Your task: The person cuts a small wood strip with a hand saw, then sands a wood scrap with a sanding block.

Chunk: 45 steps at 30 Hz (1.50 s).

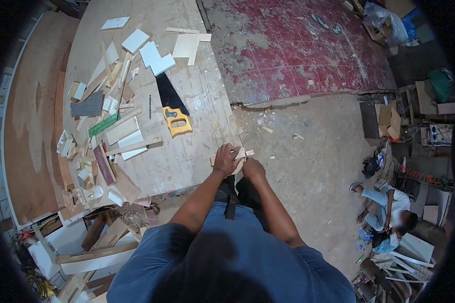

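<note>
At the front right corner of the wooden worktable [197, 136], my left hand [226, 159] is closed over a small light wood piece [249, 152] and presses it down. Just right of it, past the table's edge, my right hand [254, 169] is a fist against the wood. A thin dark bit shows at its fingers, too small to name. Further up the table lies a handsaw with a yellow handle [178, 122], its dark blade pointing away from me. A pencil [150, 107] lies left of the saw.
Wood offcuts and white board pieces [135, 41] litter the table's left side, with a green strip [104, 125] and a clear jar [94, 192]. A person [397, 207] sits at the lower right. A cardboard box [389, 121] and clutter line the right wall.
</note>
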Motion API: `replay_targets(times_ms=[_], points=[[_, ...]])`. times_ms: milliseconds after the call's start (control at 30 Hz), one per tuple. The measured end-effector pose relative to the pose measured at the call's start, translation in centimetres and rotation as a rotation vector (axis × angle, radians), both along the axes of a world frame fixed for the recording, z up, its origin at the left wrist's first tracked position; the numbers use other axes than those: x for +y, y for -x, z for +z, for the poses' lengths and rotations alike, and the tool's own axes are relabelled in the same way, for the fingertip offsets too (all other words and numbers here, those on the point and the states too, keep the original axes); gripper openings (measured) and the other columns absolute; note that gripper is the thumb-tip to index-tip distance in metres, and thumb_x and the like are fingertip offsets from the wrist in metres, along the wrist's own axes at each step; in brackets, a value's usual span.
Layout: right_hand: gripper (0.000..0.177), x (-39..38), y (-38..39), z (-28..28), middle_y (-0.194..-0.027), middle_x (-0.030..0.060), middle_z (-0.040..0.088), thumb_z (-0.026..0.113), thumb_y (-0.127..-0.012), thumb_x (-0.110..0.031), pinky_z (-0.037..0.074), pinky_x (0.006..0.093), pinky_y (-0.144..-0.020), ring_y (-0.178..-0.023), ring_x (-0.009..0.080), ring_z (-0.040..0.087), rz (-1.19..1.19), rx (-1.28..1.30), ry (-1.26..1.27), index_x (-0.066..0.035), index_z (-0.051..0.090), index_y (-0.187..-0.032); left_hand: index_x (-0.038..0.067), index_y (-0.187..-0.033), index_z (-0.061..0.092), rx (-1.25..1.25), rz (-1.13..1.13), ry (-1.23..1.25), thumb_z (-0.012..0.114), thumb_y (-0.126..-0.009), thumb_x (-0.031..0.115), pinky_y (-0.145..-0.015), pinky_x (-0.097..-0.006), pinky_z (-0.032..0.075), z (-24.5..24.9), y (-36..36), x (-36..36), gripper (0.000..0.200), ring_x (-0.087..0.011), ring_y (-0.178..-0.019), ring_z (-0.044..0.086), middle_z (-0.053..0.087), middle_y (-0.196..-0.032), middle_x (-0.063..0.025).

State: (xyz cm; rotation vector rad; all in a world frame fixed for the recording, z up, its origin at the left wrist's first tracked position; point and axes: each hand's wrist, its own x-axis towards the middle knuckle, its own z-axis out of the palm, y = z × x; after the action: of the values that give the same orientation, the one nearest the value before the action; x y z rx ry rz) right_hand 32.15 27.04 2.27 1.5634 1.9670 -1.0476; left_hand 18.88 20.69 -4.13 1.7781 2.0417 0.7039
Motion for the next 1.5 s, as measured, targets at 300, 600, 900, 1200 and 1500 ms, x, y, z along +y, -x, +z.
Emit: replay_targets(times_ms=[300, 600, 900, 1200, 1500], points=[[0.033, -1.1, -0.3, 0.1, -0.106, 0.0273, 0.066, 0.050, -0.093, -0.025, 0.051, 0.0500, -0.087, -0.101, 0.0426, 0.065, -0.078, 0.001, -0.072, 0.004, 0.062, -0.106, 0.015, -0.114, 0.065, 0.072, 0.075, -0.029, 0.067, -0.084, 0.026, -0.092, -0.0438, 0.039, 2.0, 1.6, 0.1, 0.032, -0.0267, -0.104, 0.053, 0.058, -0.105, -0.0055], [0.033, -0.8, -0.3, 0.2, -0.109, 0.0282, 0.065, 0.048, -0.091, -0.021, 0.051, 0.0496, -0.088, -0.103, 0.0420, 0.064, -0.080, -0.027, -0.038, 0.004, 0.062, -0.108, 0.006, -0.111, 0.064, 0.317, 0.141, -0.046, 0.062, -0.083, 0.016, -0.092, -0.0438, 0.039, 5.0, 6.0, 0.7, 0.030, -0.0275, -0.104, 0.054, 0.060, -0.106, -0.0087], [0.031, -0.7, -0.3, 1.5, -0.108, 0.0279, 0.066, 0.049, -0.089, -0.018, 0.052, 0.0497, -0.087, -0.102, 0.0416, 0.065, -0.041, -0.007, -0.043, 0.003, 0.063, -0.107, 0.004, -0.119, 0.060, 0.082, 0.269, 0.281, 0.057, -0.085, 0.012, -0.092, -0.0452, 0.040, 2.8, 7.1, 1.0, 0.035, -0.0323, -0.107, 0.053, 0.059, -0.113, -0.0128], [0.028, -0.9, 0.6, 1.7, -0.110, 0.0244, 0.066, 0.049, -0.089, -0.013, 0.053, 0.0467, -0.087, -0.103, 0.0392, 0.065, -0.010, 0.011, -0.059, 0.005, 0.063, -0.107, 0.005, -0.137, 0.048, 0.267, 0.181, 0.122, 0.059, -0.088, 0.029, -0.111, -0.0541, 0.023, 4.9, 1.3, 2.9, 0.056, -0.0342, -0.137, 0.033, 0.042, -0.143, -0.0169], [0.035, -0.8, 0.1, 0.8, -0.106, 0.0273, 0.066, 0.052, -0.095, -0.028, 0.050, 0.0502, -0.087, -0.102, 0.0426, 0.064, -0.068, 0.035, -0.068, 0.004, 0.063, -0.104, 0.005, -0.153, 0.022, 0.264, 0.382, 0.376, 0.050, -0.091, 0.045, -0.114, -0.0620, 0.005, 1.6, -1.1, 4.1, 0.079, -0.0403, -0.147, 0.005, 0.009, -0.159, -0.0228]])
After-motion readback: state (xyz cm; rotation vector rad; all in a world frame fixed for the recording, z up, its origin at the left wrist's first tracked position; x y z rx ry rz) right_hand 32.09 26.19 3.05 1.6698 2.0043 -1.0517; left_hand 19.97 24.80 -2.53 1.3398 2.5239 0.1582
